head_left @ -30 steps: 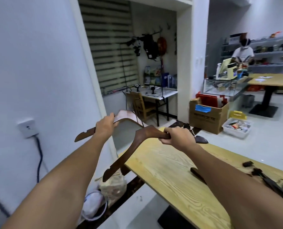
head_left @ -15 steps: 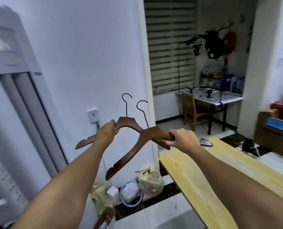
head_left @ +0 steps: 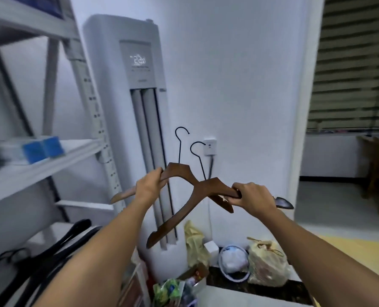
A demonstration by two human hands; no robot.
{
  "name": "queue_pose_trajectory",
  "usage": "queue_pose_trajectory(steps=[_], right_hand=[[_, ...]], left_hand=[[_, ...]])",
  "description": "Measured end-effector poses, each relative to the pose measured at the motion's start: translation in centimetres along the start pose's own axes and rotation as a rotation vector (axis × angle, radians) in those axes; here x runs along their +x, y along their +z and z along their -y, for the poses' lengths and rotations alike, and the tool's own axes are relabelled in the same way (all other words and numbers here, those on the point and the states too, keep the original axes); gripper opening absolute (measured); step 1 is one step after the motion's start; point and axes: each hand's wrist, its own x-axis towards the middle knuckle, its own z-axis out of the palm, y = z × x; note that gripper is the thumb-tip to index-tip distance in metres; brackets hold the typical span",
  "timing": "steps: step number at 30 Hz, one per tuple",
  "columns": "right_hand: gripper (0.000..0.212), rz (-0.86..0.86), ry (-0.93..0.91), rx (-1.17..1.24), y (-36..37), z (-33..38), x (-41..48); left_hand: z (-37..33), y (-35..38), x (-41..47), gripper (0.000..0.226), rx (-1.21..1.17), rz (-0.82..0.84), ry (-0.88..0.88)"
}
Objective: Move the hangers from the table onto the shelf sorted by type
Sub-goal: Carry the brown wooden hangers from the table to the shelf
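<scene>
- Left hand (head_left: 150, 185) gripped 1 arm of a brown wooden hanger (head_left: 179, 171), fingers curled round the wood, with the black hook standing upright.
- Right hand (head_left: 252, 197) was wrapped round 1 arm of a 2nd wooden hanger (head_left: 206, 188), which hung tilted, its free arm pointing down and to the left.
- Both hangers were held up in the air in front of a white air conditioner (head_left: 126, 85). Their arms crossed near the middle, and whether they touched could not be told.
- Neither hanger was on the shelf (head_left: 51, 160) yet; it stood just to the left, near the left hand.
- Its middle board carried blue boxes (head_left: 43, 148).
- On its lower level lay long dark shapes (head_left: 78, 227) that looked like black hangers, though they were too blurred to be sure. If so, 1 type had probably been placed already.
- Only a yellow corner of the table (head_left: 350, 251) showed at the lower right, with no hangers on that part. How many remained there could not be told.
- By my judgement the task was partway done, in a carrying step. What remained was to set these 2 matching hangers together on the shelf, apart from any other type, then deal with whatever the table still held.
</scene>
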Motion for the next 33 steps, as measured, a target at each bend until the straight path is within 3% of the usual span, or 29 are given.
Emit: queue_pose_trajectory(steps=[19,33], right_hand=[[0.029,0.073,-0.456,0.172,5.3,19.3,1.2],[0.034,0.184,-0.599,0.203,4.1,30.5,-10.1]], left_hand=[[18.1,-8.1,-17.5,0.023,0.267,-0.079,-0.435],[22.9,-13.1,-36.1,0.029,0.3,-0.03,-0.58]])
